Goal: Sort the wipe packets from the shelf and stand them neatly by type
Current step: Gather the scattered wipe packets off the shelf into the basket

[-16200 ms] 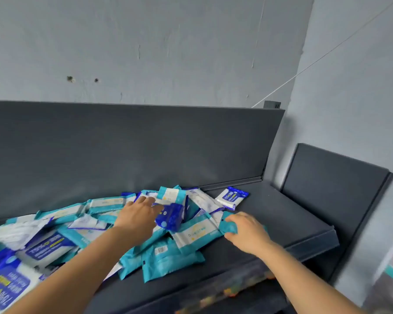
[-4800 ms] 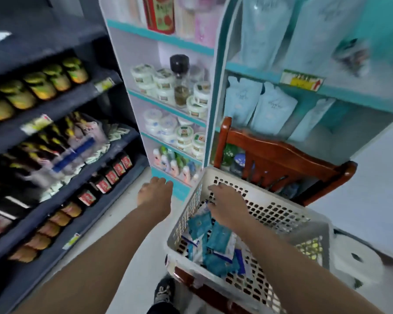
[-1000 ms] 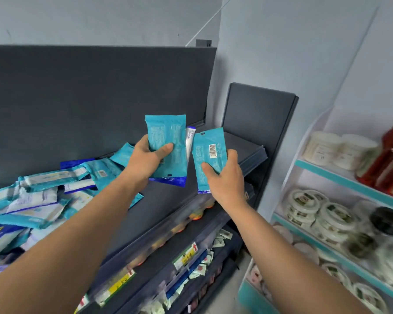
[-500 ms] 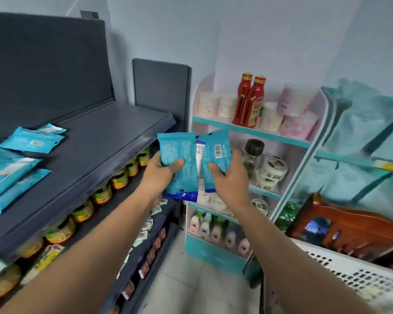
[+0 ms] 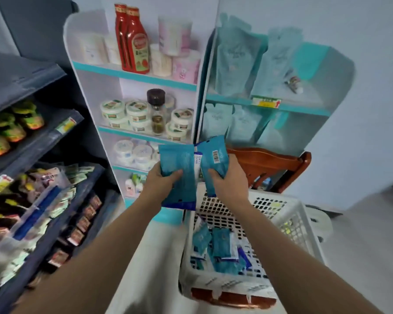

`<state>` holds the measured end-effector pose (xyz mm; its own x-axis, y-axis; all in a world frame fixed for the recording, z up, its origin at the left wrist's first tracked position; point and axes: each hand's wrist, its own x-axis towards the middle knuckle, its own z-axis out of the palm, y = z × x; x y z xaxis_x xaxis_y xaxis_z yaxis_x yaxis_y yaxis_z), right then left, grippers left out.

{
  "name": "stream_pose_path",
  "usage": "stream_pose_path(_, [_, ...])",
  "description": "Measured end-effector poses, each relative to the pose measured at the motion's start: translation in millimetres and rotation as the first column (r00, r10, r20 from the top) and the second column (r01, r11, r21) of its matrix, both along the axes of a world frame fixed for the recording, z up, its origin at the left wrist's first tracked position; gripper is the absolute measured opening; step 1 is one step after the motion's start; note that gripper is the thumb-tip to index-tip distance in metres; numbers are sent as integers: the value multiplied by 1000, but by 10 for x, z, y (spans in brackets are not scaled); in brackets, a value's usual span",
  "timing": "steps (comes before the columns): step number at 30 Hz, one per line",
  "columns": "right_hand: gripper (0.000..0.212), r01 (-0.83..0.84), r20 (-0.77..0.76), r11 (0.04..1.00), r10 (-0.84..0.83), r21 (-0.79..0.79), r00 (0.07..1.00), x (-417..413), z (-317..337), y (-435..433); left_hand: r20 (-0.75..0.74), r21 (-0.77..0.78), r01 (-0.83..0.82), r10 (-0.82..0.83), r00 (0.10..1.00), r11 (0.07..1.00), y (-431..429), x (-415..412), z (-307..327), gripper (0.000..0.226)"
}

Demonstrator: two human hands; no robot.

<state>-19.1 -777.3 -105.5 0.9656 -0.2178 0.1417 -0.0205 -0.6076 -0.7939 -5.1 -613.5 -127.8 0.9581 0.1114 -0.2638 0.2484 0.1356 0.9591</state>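
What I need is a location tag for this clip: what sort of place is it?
Probably a small shop: tall red sauce bottles and rows of white lidded tubs on teal-edged white shelves, plus a yellow price label on a shelf edge.

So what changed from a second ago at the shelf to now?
The person turned right, away from the dark shelf. The left hand and right hand carried the teal packet stack and the barcode packet over the white basket, at its far rim, drawing them closer together. Both grips stayed as they were; nothing released. Loose packets still lie in the basket.
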Motion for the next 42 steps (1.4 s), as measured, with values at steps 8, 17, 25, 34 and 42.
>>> stream_pose_path(8, [20, 43, -241, 996, -61, -80, 969, 2, -706, -811, -177, 125, 217, -193, 965, 968, -795, 98, -700, 32])
stream_pose_path(17, [46, -44, -638, 997, -11, -70, 770, 131, -1758, -1367, -391, 365, 495, -353, 850, 788, -1288, 448, -1783, 32])
stream_pose_path(25, [69, -97, -765, 995, 41, -28, 643, 304, -2935, -1534, -491, 634, 641, -416, 766, 432, -1541, 616, -2825, 88])
stream_pose_path(34, [80, -322, -761, 940, 127, -112, 636, 510, -4135, -1578, -731, 660, 720, -399, 553, -211, -1720, 544, -3873, 79])
stream_pose_path(42, [85, -613, -922, 765, 68, -196, 380, 586, -4355, -1887, -789, 599, 751, -361, 497, -278, -1661, 646, -3955, 80])
